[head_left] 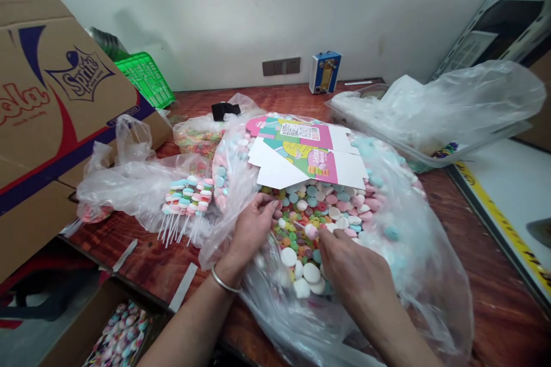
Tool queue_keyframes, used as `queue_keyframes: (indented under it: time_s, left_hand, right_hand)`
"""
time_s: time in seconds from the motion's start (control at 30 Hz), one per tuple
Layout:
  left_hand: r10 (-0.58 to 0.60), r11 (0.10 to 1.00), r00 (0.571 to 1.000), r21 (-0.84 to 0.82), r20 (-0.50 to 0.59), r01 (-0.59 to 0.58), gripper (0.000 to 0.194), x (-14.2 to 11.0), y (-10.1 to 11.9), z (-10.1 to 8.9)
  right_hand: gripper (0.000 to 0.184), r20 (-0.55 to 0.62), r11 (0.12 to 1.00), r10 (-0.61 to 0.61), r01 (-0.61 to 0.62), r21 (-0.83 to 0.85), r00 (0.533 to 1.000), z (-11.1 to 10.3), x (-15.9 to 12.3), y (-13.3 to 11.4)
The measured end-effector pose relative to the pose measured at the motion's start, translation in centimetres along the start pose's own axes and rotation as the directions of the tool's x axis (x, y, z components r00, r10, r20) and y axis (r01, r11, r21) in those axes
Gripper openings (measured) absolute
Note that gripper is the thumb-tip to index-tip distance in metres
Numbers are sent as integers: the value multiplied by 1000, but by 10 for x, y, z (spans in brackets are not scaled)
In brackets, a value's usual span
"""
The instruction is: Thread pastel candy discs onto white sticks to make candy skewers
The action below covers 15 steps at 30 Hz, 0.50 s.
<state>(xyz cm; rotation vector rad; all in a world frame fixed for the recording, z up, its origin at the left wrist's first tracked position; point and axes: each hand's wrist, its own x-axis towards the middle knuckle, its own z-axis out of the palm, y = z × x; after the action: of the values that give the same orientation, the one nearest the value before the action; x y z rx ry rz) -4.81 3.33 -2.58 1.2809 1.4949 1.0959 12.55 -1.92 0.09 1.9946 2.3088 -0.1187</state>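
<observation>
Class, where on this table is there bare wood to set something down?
Bare wood shows at right, between the big bag and yellow strip, and along the back, between the green basket and blue box. The middle is crowded: candies, printed card, left hand and right hand.

Open room over candies [303,241]; printed card [297,149] bars far side, bag [434,281] surrounds.
</observation>
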Motion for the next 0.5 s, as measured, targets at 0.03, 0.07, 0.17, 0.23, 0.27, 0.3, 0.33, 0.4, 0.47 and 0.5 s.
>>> queue_keyframes:
  time_s: [0.03,0.07,0.17,0.23,0.27,0.3,0.33,0.4,0.47,0.5]
  left_hand:
    - [-44,997,999,-70,6,45,17,1,-1,-1]
    - [-68,991,998,-116,10,69,18,2,-3,-1]
    - [-91,982,996,-167,1,90,17,4,-5,-2]
    - [-95,980,995,-173,-7,92,17,4,-3,-2]
    - [-99,980,995,-173,-7,96,18,3,-2,-1]
    - [-102,980,995,-174,-5,100,18,3,-2,-1]
    - [-105,979,994,-175,-3,103,18,2,-1,-1]
    - [-116,977,993,-183,-9,113,18,2,1,-1]
    - [-119,977,993,-181,-12,115,18,2,1,-1]
    - [-117,978,993,-175,-12,113,18,2,1,-1]
  right_hand:
    - [19,-12,1000,17,-17,1,1000,3,-2,1]
    - [19,-26,1000,29,-29,2,999,5,-4,2]
    - [20,-40,999,47,-47,5,998,4,-6,-1]
    - [19,-30,999,48,-48,3,998,1,-4,-3]
    - [18,-25,999,45,-45,1,999,-1,-3,-4]
    - [18,-20,999,41,-41,-1,999,-3,-2,-5]
    - [17,-12,999,36,-36,0,999,-5,-1,-6]
    - [16,2,1000,21,-21,10,1000,-10,0,-8]
    - [16,9,1000,6,-6,14,1000,-14,0,-10]
    - [18,9,1000,2,-2,9,1000,-15,0,-12]
